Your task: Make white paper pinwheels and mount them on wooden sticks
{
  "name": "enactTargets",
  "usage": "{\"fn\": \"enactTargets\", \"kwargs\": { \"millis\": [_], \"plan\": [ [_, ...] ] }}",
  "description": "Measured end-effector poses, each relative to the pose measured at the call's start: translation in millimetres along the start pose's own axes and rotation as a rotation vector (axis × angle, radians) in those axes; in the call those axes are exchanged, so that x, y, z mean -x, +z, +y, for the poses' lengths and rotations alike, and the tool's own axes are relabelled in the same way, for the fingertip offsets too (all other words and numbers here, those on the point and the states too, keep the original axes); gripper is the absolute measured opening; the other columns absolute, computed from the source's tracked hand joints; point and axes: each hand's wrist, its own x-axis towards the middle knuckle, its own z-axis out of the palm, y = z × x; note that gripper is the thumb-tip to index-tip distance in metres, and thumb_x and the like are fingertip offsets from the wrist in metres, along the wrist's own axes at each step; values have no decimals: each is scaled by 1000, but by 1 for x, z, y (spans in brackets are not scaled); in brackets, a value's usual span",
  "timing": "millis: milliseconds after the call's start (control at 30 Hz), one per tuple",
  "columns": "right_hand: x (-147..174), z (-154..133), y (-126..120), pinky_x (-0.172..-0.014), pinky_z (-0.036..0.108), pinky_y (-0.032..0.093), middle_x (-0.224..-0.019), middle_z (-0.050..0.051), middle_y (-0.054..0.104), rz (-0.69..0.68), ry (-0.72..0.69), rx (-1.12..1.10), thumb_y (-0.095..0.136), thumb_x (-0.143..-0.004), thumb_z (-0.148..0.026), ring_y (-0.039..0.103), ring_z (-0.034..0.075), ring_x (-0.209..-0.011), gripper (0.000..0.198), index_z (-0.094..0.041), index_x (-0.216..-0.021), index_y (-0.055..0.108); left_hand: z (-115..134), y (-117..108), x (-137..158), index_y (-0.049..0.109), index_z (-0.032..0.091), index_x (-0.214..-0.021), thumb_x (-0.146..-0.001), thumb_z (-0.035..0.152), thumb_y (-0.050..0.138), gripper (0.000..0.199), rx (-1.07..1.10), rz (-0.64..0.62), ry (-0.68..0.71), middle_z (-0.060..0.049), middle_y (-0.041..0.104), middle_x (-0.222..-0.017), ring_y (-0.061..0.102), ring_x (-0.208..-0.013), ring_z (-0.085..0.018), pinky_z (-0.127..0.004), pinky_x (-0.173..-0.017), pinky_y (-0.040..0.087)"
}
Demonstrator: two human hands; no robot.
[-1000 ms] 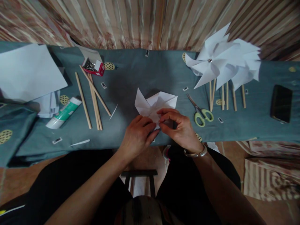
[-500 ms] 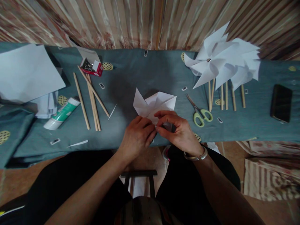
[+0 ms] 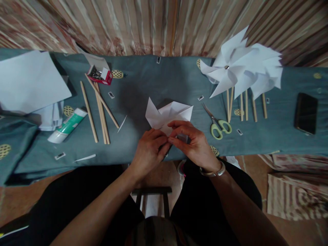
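Observation:
A white paper pinwheel (image 3: pixel 170 112), cut and partly folded, lies at the front middle of the table with pointed blades standing up. My left hand (image 3: pixel 151 147) is closed on its near left part, thumb and fingers pressing the paper. Opposite it, my right hand (image 3: pixel 192 141), with a metal bangle at the wrist, pinches at the near edge of the same paper. Both sets of fingertips almost meet there, and whatever small part lies between them is hidden. Green-handled scissors (image 3: pixel 217 126) rest just right of my right hand.
Finished white pinwheels (image 3: pixel 238 68) on wooden sticks lie at the back right, near a black phone (image 3: pixel 306 113). To the left are loose wooden sticks (image 3: pixel 101 112), a red box of metal fasteners (image 3: pixel 102 76), a green-and-white glue tube (image 3: pixel 68 125) and white paper sheets (image 3: pixel 33 80).
Both hands stay at the pinwheel's near edge, with only a slight shift of the fingers. The other things on the table lie as before; the view has moved very slightly.

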Motion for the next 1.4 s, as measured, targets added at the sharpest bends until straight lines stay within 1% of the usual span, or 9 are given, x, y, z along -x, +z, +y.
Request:
{"fn": "enactTargets", "kwargs": {
  "millis": [433, 633, 767, 867, 1000, 1100, 1200, 1300, 1400],
  "plan": [
    [1, 10, -13, -107, 48, 43, -130, 9, 64, -67, -70, 257, 63, -90, -17, 56, 25, -124, 8, -22, -91, 69, 0, 0, -1, 72, 16, -82, -96, 26, 56, 23, 74, 92, -29, -5, 70, -81, 64, -76, -16, -29, -71, 51],
    [0, 12, -16, -109, 50, 42, -135, 10, 61, -52, -65, 282, 65, -89, -21, 54, 26, -128, 4, -23, -89, 69, -1, 2, -2, 73, 16, -85, -95, 26, 59, 20, 109, 101, -80, -4, 69, -82, 64, -74, -15, -27, -68, 52],
    [-2, 11, -12, -109, 49, 43, -136, 8, 61, -22, -21, 201, 67, -88, -24, 55, 25, -127, 3, -23, -87, 69, -2, 3, -2, 73, 16, -85, -95, 27, 59, 21, 94, 99, -69, -4, 69, -83, 65, -75, -15, -27, -69, 52],
    [-4, 11, -6, -107, 48, 44, -133, 8, 62, 45, -12, 171, 67, -86, -21, 58, 25, -122, 3, -23, -84, 69, -2, 1, -2, 73, 15, -86, -95, 27, 58, 22, 75, 80, -41, -5, 68, -82, 64, -74, -15, -27, -68, 53],
    [-5, 14, 2, -107, 48, 44, -130, 9, 63, 155, 8, 211, 66, -84, -18, 58, 25, -122, 6, -22, -81, 67, 0, -4, 1, 71, 13, -93, -97, 25, 55, 20, 13, 49, 17, -7, 67, -88, 65, -78, -16, -27, -69, 55],
    [-6, 14, 7, -106, 47, 44, -132, 10, 62, 207, 21, 262, 66, -84, -18, 57, 26, -123, 6, -22, -80, 67, 0, -6, 4, 68, 12, -100, -96, 21, 56, 16, -25, 70, 37, -8, 66, -96, 66, -84, -17, -27, -74, 56],
    [-7, 12, 9, -108, 48, 44, -133, 10, 61, 221, 25, 312, 65, -84, -18, 55, 27, -125, 6, -21, -80, 67, 1, -7, 7, 65, 12, -104, -94, 18, 57, 14, -58, 86, 53, -9, 65, -100, 66, -88, -17, -27, -77, 57],
    [-8, 11, 11, -110, 50, 43, -135, 10, 59, 216, 21, 363, 65, -84, -17, 54, 29, -126, 6, -21, -79, 67, 1, -7, 7, 65, 12, -106, -94, 16, 56, 15, -77, 54, 71, -10, 65, -101, 66, -91, -18, -30, -80, 58],
    [-9, 13, 12, -110, 50, 43, -135, 7, 58, 218, 13, 400, 64, -84, -18, 53, 28, -127, 8, -24, -79, 66, 1, -6, 7, 65, 13, -109, -94, 15, 54, 18, -79, 18, 67, -10, 65, -103, 66, -94, -19, -33, -82, 59]
  ]
}}
